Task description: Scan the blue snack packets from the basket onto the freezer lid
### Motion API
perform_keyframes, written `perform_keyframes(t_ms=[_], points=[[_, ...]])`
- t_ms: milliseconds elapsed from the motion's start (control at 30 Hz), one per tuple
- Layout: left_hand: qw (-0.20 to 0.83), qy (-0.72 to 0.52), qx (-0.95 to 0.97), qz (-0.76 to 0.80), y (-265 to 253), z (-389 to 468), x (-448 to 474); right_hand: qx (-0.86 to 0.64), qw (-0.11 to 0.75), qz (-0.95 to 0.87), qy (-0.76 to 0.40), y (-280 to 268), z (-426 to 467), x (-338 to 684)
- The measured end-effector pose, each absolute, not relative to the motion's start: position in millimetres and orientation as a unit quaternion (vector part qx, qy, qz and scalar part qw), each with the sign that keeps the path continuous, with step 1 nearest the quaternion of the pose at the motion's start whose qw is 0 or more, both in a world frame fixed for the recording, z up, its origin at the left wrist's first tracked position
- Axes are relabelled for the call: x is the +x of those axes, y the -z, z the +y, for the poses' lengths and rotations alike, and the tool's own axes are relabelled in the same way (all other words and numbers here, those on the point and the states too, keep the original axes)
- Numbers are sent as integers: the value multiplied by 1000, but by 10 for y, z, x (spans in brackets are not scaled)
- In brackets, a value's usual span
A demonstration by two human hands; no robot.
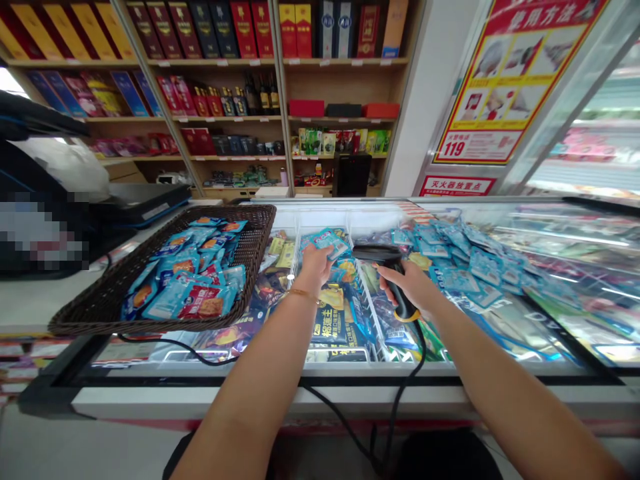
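My left hand (pixel 316 267) grips a small blue snack packet (pixel 331 244) above the middle of a glass-topped freezer. In my right hand (pixel 407 283) is a black barcode scanner (pixel 379 253), its head pointing left toward that packet, with a gap between them. The scanner's cable (pixel 417 353) hangs down over the freezer's front edge. A dark brown wicker basket (pixel 257 267) to the left holds a heap of blue packets, one with a red panel (pixel 203 301). Many similar blue packets (pixel 450 250) lie in a loose pile to the right of the scanner.
Below my hands the freezer (pixel 180 393) holds bagged frozen goods in wire compartments. Black checkout equipment (pixel 45 180) stands at the far left. Shelves (pixel 220 63) of boxes and bottles line the back, beside a red and yellow poster (pixel 505 87). A black cable (pixel 185 347) runs below the basket.
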State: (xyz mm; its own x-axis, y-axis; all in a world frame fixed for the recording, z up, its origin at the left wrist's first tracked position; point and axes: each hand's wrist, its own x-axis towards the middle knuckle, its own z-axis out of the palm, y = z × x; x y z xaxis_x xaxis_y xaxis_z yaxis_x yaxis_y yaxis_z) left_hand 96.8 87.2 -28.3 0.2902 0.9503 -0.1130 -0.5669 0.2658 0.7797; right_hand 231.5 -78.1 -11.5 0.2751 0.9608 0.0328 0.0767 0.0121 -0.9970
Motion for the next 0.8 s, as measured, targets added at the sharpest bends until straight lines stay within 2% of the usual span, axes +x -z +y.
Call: perform_keyframes(t_ms=[267,633,800], points=[[685,-530,393,308,329,857,986,-578,550,-458,-392,98,-811,2307],[689,-523,407,293,358,836,1001,-603,525,-468,-376,99,-816,2340],[707,-511,362,328,341,789,1052,-588,559,-434,-392,51,-797,2384]])
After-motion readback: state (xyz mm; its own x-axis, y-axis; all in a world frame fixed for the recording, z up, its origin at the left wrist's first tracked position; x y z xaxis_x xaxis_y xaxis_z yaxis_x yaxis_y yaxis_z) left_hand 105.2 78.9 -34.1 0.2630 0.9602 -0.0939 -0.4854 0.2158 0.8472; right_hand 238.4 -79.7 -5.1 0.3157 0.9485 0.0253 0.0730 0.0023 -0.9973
